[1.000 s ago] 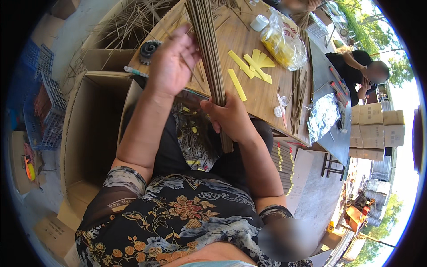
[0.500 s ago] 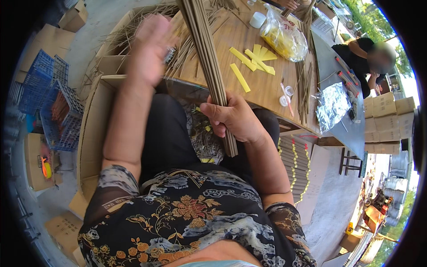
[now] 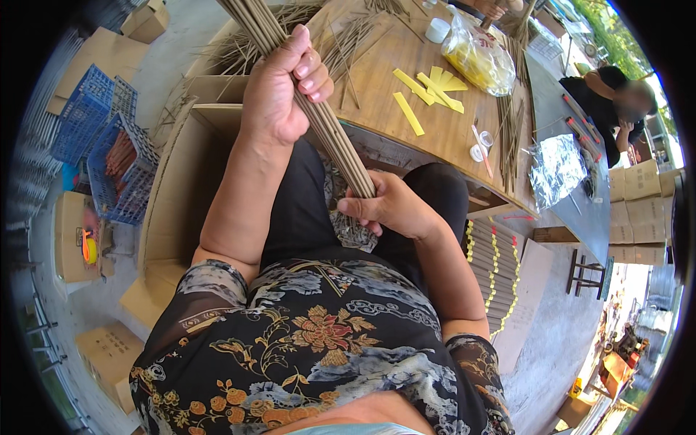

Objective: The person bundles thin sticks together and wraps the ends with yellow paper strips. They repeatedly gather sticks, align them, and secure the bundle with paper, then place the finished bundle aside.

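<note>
Near the brown wooden table (image 3: 449,141), a long bundle of slim brown sticks (image 3: 333,134) slants; the left hand (image 3: 283,87) wraps its upper part, the right hand (image 3: 395,206) clamps its lower end, presumably keeping it together. Flat yellow strips (image 3: 409,114) lie apparently within reach.

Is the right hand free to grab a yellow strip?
Probably not right now: the right hand is holding the lower end of the stick bundle. Nothing seems to block the yellow strips on the table, though, and the left hand grips the bundle too.
</note>
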Demonstrator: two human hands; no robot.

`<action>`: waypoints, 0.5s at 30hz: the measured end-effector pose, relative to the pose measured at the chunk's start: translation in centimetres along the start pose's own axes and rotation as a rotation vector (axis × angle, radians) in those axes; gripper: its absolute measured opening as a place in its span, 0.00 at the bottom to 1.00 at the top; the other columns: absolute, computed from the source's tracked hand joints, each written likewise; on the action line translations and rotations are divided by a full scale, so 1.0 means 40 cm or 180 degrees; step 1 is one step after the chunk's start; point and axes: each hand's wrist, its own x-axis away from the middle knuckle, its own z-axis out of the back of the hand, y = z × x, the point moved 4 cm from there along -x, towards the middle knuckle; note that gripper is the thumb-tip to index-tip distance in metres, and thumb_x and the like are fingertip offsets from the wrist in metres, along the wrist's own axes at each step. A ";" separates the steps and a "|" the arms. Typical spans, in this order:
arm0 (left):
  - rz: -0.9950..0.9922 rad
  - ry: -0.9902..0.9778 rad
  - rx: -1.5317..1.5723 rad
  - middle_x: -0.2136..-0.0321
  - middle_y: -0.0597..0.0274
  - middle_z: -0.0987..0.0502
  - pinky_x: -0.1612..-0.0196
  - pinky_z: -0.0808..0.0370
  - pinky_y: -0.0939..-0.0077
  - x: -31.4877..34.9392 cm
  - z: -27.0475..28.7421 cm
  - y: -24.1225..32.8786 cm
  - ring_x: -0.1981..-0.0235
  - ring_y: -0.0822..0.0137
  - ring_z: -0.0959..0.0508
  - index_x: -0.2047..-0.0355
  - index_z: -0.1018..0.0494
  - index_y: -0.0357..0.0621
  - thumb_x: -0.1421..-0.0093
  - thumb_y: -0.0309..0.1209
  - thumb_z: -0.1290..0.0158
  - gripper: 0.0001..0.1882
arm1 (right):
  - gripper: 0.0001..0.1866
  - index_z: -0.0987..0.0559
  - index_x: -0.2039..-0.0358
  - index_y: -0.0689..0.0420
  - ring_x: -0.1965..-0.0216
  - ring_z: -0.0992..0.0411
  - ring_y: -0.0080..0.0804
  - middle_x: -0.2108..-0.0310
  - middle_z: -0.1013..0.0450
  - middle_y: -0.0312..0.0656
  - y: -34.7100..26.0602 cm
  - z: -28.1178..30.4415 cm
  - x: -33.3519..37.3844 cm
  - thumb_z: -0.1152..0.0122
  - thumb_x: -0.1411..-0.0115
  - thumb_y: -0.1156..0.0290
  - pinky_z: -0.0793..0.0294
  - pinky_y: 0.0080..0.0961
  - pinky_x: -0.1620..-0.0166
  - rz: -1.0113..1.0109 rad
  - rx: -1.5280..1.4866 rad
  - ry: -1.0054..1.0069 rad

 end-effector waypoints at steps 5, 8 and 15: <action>-0.0305 -0.0014 -0.0221 0.88 0.74 0.42 0.85 0.44 0.86 0.011 -0.010 0.057 0.88 0.80 0.43 0.79 0.36 0.46 0.39 0.34 0.56 0.12 | 0.10 0.27 0.71 0.62 0.74 0.32 0.24 0.79 0.29 0.40 0.032 0.045 0.023 0.42 0.48 0.67 0.32 0.23 0.69 0.0017 0.1872 0.0438; -0.0324 -0.0001 -0.0206 0.88 0.74 0.42 0.85 0.44 0.87 0.016 -0.006 0.070 0.88 0.81 0.43 0.79 0.37 0.46 0.39 0.34 0.55 0.12 | 0.10 0.27 0.71 0.61 0.75 0.32 0.26 0.78 0.29 0.42 0.027 0.089 0.035 0.43 0.47 0.66 0.32 0.23 0.69 0.0393 0.1241 0.1445; -0.0563 0.0258 -0.0327 0.89 0.75 0.42 0.84 0.44 0.87 0.036 0.001 0.103 0.88 0.81 0.43 0.80 0.38 0.48 0.40 0.35 0.54 0.13 | 0.12 0.29 0.64 0.60 0.64 0.30 0.47 0.66 0.30 0.49 -0.072 0.084 0.075 0.51 0.51 0.76 0.30 0.35 0.61 0.1188 0.3422 0.2514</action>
